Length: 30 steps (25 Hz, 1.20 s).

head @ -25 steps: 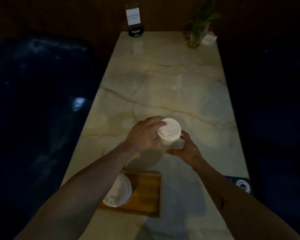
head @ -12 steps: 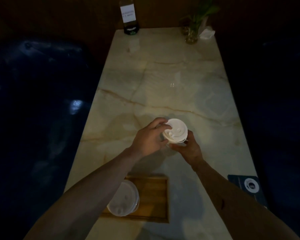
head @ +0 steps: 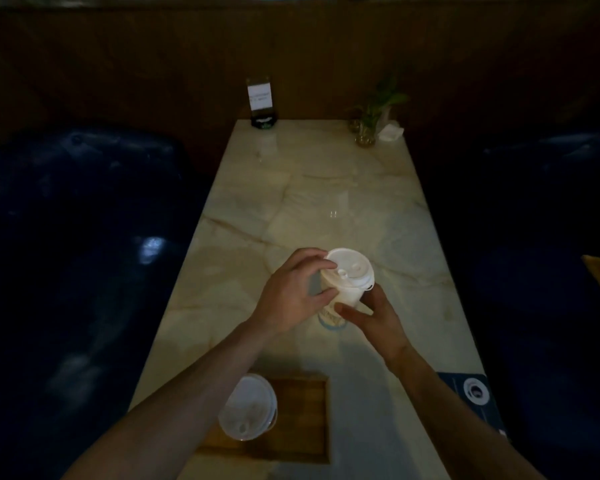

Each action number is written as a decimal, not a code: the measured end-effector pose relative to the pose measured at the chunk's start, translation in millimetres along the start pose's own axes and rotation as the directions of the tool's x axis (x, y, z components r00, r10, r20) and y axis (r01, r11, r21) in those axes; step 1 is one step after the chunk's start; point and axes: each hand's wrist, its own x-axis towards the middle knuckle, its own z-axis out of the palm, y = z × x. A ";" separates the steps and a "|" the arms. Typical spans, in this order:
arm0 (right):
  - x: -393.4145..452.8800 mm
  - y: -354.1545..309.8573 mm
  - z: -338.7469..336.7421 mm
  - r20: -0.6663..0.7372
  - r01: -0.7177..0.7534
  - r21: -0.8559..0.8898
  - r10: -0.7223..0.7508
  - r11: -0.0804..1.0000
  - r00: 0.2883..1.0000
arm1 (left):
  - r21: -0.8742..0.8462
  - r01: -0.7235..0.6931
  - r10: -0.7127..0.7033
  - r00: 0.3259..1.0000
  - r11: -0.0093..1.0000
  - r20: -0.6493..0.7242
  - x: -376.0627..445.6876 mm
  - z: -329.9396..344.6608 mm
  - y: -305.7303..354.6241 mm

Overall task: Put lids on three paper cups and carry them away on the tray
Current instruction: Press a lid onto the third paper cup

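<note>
A white paper cup (head: 345, 295) with a white lid (head: 350, 268) on it is in the middle of the marble table, tilted to the right. My right hand (head: 374, 315) grips its lower side. My left hand (head: 293, 294) touches the lid's left rim with its fingertips and the cup's side with the thumb. Nearer to me, a second lidded cup (head: 248, 407) stands on the left part of a wooden tray (head: 302, 417), partly behind my left forearm.
The marble table (head: 326, 188) is long and narrow, with dark benches on both sides. A card holder (head: 261, 103) and a small plant in a glass (head: 369, 124) stand at the far end. A dark card (head: 473, 396) lies at the near right edge.
The cup has tilted and its side now shows as my right hand closed around its lower part. The view has tipped upward, showing more of the wall.
</note>
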 end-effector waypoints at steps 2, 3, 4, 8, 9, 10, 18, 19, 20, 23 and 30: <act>-22.5 -19.0 -1.9 0.004 0.045 0.051 -0.045 0.998 0.999 | -0.027 -0.007 0.006 0.999 1.000 -0.045 -5.9 -13.9 24.3; -35.5 -28.3 -2.4 0.006 0.073 0.079 -0.074 0.994 0.997 | -0.055 -0.006 0.002 0.997 0.998 -0.071 -10.4 -21.0 37.2; -48.5 -35.4 -2.5 0.008 0.097 0.112 -0.099 0.989 0.995 | -0.097 0.002 -0.011 0.996 0.995 -0.092 -16.0 -26.9 49.1; -96.8 -57.7 -3.0 -0.012 0.157 0.168 -0.157 0.973 0.987 | -0.222 -0.005 -0.034 0.984 0.975 -0.175 -43.0 -44.5 87.7; -107.0 -63.2 -3.3 -0.017 0.167 0.183 -0.166 0.969 0.986 | -0.228 -0.012 -0.033 0.980 0.974 -0.194 -49.5 -47.1 94.4; -115.8 -67.6 -3.5 -0.019 0.171 0.198 -0.171 0.965 0.985 | -0.227 -0.019 -0.030 0.977 0.974 -0.212 -56.0 -48.8 100.3; -163.3 -81.0 7.1 -0.009 0.202 0.235 -0.206 0.951 0.978 | -0.157 -0.112 0.047 0.930 0.981 -0.365 -99.7 -57.1 133.1; -167.6 -81.7 8.4 -0.008 0.209 0.219 -0.212 0.953 0.977 | -0.133 -0.123 0.064 0.923 0.984 -0.381 -104.2 -58.3 135.4; -171.4 -80.6 9.6 -0.008 0.213 0.207 -0.216 0.955 0.976 | -0.102 -0.129 0.080 0.919 0.986 -0.385 -108.6 -59.1 136.6; -181.6 -75.0 12.6 -0.008 0.220 0.186 -0.223 0.958 0.975 | -0.048 -0.111 0.088 0.934 0.993 -0.345 -122.0 -57.7 136.5; -199.0 -70.1 17.1 -0.080 0.251 0.085 -0.245 0.964 0.966 | 0.077 -0.094 0.114 0.940 0.993 -0.321 -138.0 -53.5 147.1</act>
